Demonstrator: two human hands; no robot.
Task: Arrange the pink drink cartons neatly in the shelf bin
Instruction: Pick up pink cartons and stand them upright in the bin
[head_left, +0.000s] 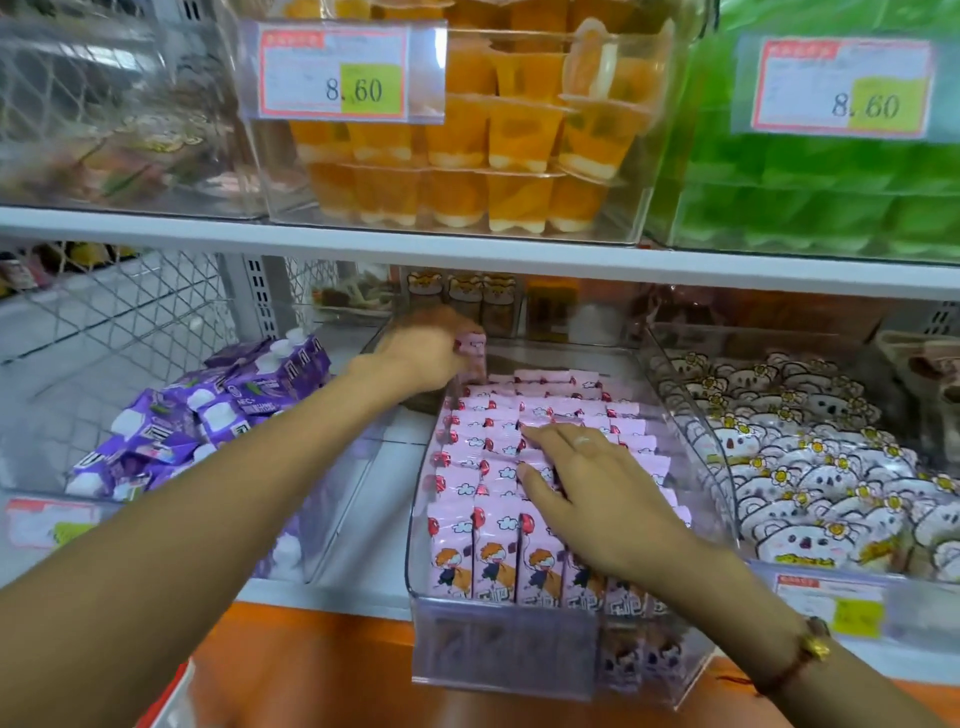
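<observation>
Reaching to the back of the clear shelf bin (524, 649), our left hand (423, 353) gripped one pink carton (474, 347) w/ curled fingers, up above the back row. Our right hand (587, 493) lay flat on top of the pink drink cartons (488, 457), fingers straight, pressing them down near the middle of the bin. So the 2 hands were well apart, one at the back, one nearer the front.

What could go wrong? We thought the held carton might not fit in the gap at the back left, b/c the rows looked tight. It could knock its neighbors over (they stood close together). If the right hand let go too soon, the rows might lean.

The cartons stood upright, long side going up & down, tops facing up at us. The front row showed its pictures toward the front of the bin. The held one looked about upright too, but the hand hid most of it, so we couldn't tell for sure.
</observation>
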